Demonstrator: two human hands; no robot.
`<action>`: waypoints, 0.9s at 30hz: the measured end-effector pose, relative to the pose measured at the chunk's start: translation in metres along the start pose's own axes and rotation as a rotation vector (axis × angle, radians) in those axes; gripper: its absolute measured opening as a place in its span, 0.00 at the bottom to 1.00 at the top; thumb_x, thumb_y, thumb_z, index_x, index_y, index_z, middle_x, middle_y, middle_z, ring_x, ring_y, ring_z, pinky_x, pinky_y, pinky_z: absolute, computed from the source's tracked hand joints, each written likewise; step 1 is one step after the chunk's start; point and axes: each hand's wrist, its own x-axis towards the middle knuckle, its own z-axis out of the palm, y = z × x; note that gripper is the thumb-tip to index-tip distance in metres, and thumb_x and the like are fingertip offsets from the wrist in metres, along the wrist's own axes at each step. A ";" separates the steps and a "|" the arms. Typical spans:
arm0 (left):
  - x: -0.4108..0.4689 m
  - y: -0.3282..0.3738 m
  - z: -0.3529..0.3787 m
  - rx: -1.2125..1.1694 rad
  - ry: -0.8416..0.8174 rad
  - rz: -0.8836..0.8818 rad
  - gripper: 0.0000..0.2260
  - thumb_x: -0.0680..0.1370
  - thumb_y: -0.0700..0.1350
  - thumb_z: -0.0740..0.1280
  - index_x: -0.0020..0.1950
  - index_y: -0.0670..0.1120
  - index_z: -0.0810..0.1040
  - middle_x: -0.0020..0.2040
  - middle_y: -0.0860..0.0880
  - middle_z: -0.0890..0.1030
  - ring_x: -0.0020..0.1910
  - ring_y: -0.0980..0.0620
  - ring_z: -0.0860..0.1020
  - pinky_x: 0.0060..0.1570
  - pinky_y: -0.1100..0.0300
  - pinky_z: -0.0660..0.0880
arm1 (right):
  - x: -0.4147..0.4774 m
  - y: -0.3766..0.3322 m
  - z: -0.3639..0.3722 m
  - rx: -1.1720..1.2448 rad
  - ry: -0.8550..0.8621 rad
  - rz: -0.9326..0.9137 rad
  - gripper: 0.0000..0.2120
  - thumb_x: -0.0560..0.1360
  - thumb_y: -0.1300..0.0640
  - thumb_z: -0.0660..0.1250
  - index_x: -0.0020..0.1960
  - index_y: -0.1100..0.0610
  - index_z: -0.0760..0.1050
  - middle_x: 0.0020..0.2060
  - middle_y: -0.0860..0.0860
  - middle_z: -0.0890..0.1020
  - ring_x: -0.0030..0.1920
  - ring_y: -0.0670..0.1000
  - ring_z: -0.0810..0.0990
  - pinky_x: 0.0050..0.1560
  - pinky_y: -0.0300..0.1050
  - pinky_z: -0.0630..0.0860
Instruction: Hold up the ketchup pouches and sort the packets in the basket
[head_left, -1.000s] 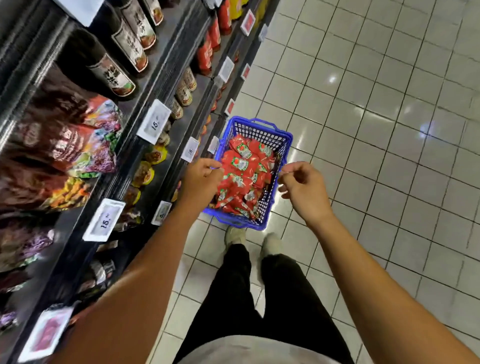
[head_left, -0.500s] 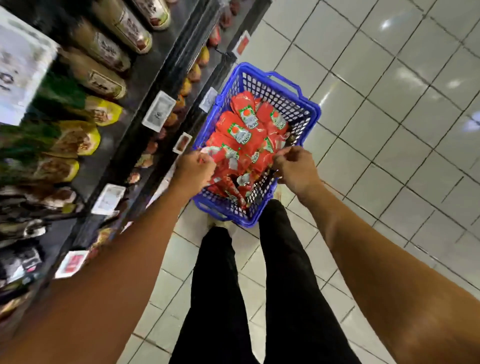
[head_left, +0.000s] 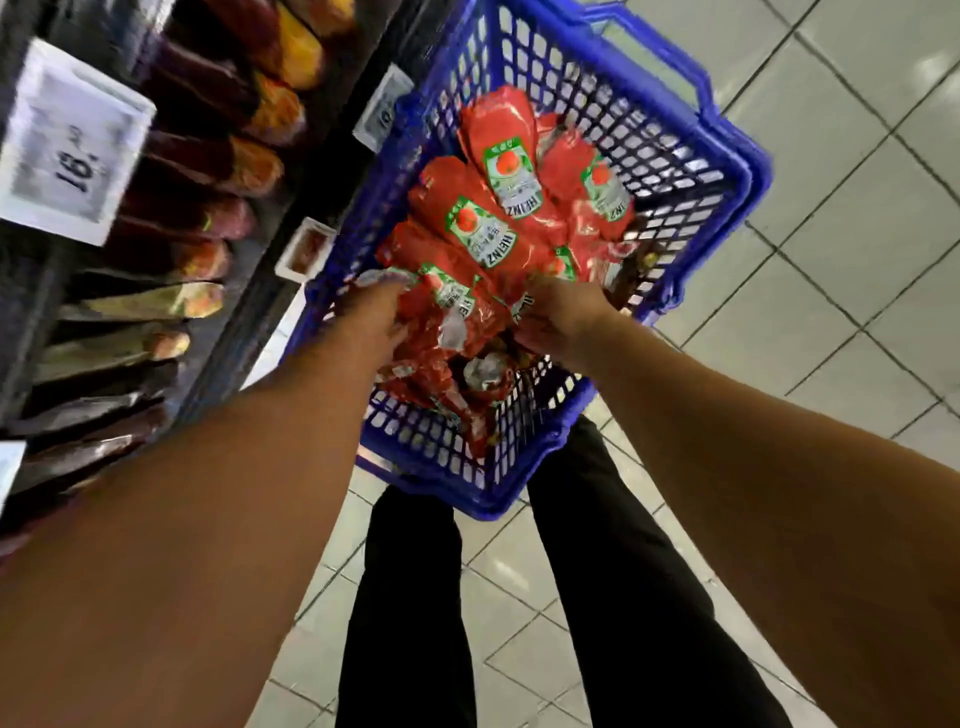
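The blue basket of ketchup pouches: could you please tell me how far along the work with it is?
Done: nothing tellable. The blue basket sits on the floor, piled with red ketchup pouches. In hand: left hand and right hand are both down among the near pouches, apparently gripping them. Left: the pile remains in the basket.

The basket (head_left: 691, 171) around both hands is bright blue lattice. The pouches (head_left: 498, 156) just beyond the fingers are red with green-and-white labels showing a red tomato. Below, black trousers (head_left: 415, 597) over pale grey tiles (head_left: 857, 218).

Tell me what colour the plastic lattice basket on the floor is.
The plastic lattice basket is bright blue, seen clearly in the head view.
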 end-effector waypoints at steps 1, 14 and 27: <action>0.005 0.002 0.008 -0.079 -0.002 0.004 0.10 0.82 0.43 0.63 0.62 0.46 0.75 0.56 0.46 0.75 0.38 0.54 0.73 0.31 0.63 0.75 | 0.008 -0.001 0.006 0.035 0.013 0.028 0.05 0.79 0.58 0.67 0.51 0.60 0.77 0.46 0.56 0.80 0.40 0.53 0.80 0.42 0.47 0.82; 0.016 -0.002 0.021 -0.286 0.177 -0.096 0.19 0.75 0.55 0.72 0.61 0.47 0.76 0.53 0.49 0.77 0.45 0.53 0.78 0.35 0.63 0.78 | 0.023 -0.022 0.063 0.605 0.031 0.242 0.18 0.77 0.55 0.71 0.64 0.62 0.76 0.52 0.55 0.85 0.36 0.50 0.81 0.20 0.37 0.74; 0.013 -0.039 -0.001 0.397 0.072 0.333 0.39 0.63 0.65 0.78 0.68 0.50 0.71 0.58 0.53 0.74 0.57 0.50 0.75 0.50 0.56 0.71 | 0.026 0.002 0.064 0.676 0.110 -0.024 0.30 0.72 0.62 0.76 0.70 0.56 0.68 0.58 0.58 0.82 0.55 0.60 0.84 0.57 0.61 0.80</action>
